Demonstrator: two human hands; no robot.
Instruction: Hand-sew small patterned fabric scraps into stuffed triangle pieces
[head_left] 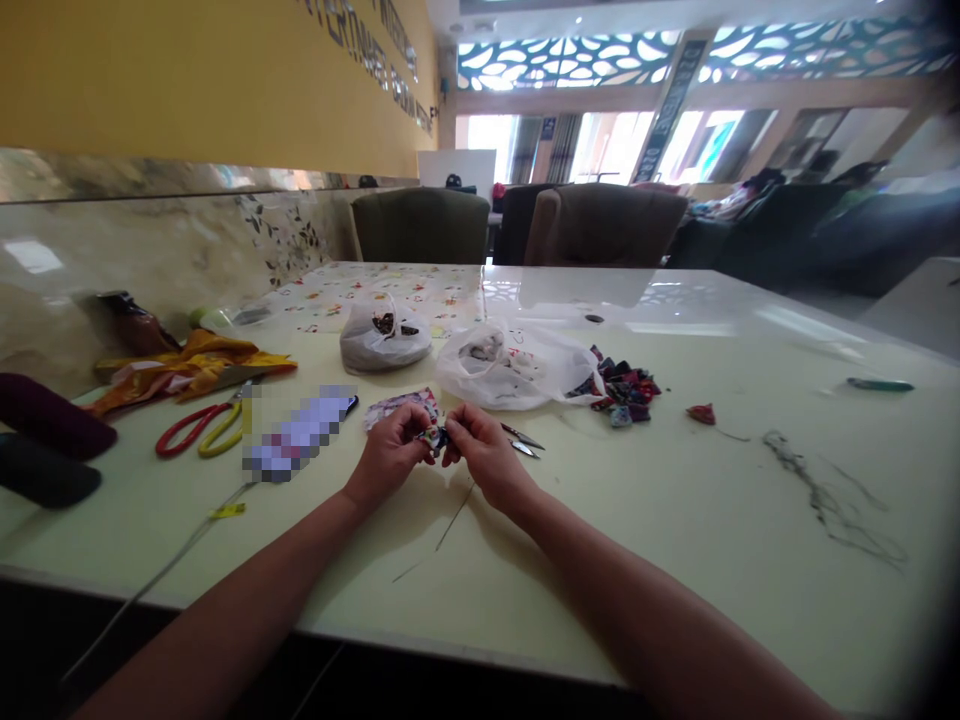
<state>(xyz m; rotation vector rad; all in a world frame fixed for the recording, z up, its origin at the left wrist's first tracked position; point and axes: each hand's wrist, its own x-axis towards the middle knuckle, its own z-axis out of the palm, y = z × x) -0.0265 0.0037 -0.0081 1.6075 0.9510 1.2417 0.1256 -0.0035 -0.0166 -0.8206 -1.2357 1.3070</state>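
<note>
My left hand (390, 452) and my right hand (482, 452) meet over the pale table (675, 520), and both pinch a small patterned fabric piece (433, 437) between their fingertips. A thin dark thread (454, 518) trails from the hands toward me across the tabletop. Small metal snips (523, 443) lie just right of my right hand. A flat printed fabric scrap (401, 403) rests behind my left hand.
Two white plastic bags (384, 340) (517, 365) sit behind the hands, beside a pile of dark fabric pieces (622, 390). Red-and-yellow scissors (199, 428) and orange cloth (187, 368) lie at the left. Loose thread (825, 495) and a green pen (879, 384) lie right. Chairs (420, 225) stand beyond.
</note>
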